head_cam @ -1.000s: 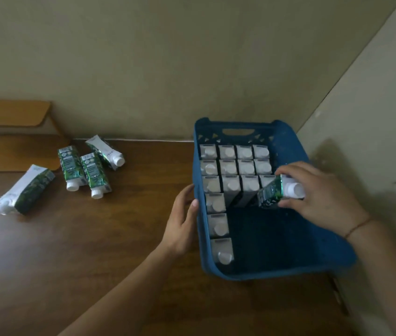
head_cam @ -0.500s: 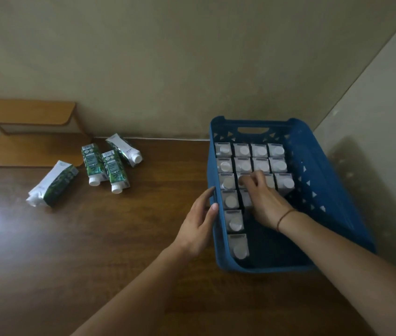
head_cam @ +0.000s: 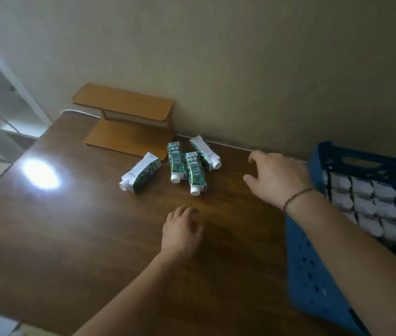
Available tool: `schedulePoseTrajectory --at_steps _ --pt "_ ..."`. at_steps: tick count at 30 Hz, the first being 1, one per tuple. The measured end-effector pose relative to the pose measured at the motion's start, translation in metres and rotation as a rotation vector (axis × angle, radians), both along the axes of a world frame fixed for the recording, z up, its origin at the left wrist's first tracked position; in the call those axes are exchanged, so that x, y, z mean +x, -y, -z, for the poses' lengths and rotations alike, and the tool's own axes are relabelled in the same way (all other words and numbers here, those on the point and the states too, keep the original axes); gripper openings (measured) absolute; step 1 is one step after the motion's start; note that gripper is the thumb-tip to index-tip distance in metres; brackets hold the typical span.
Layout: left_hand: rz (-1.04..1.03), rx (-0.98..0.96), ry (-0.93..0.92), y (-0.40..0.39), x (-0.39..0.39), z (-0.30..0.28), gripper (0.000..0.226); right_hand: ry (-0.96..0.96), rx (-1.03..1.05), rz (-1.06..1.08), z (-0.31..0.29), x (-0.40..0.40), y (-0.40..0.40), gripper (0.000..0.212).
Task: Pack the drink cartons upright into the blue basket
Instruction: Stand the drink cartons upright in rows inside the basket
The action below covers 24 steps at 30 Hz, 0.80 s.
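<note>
We saw four drink cartons (head_cam: 182, 166) lying on their sides near the back edge of the table (head_cam: 71, 226), just in front of a small wooden stand (head_cam: 129, 122), while more cartons stood upright in rows in the blue basket (head_cam: 313, 275) at the table's right edge. Our right hand (head_cam: 277, 178) hovered between basket and loose cartons, fingers spread and holding nothing. Our left hand (head_cam: 180, 231) was nearer us, fingers loosely curled, empty.

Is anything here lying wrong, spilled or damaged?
Four drink cartons lie on their sides on the table, outside the blue basket, not yet packed upright. No spill or damage shows.
</note>
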<state>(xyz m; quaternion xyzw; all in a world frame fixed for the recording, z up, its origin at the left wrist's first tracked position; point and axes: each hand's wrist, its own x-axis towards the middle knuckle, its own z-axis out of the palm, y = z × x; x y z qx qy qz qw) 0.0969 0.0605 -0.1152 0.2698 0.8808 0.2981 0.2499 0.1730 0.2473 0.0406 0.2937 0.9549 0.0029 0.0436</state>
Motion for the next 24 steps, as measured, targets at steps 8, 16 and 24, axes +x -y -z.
schedulePoseTrajectory --at_steps 8,16,24 --pt "0.202 -0.349 -0.279 0.058 -0.055 0.042 0.077 -0.043 -0.597 0.273 0.136 -0.12 0.045 0.079" --pt "0.151 -0.299 -0.278 0.066 -0.047 0.057 0.077 -0.2 -0.498 0.478 0.153 -0.133 0.042 0.063" --pt "0.197 -0.201 -0.156 0.023 -0.014 0.046 0.071 -0.355 -0.521 0.217 0.057 -0.061 0.026 0.06"
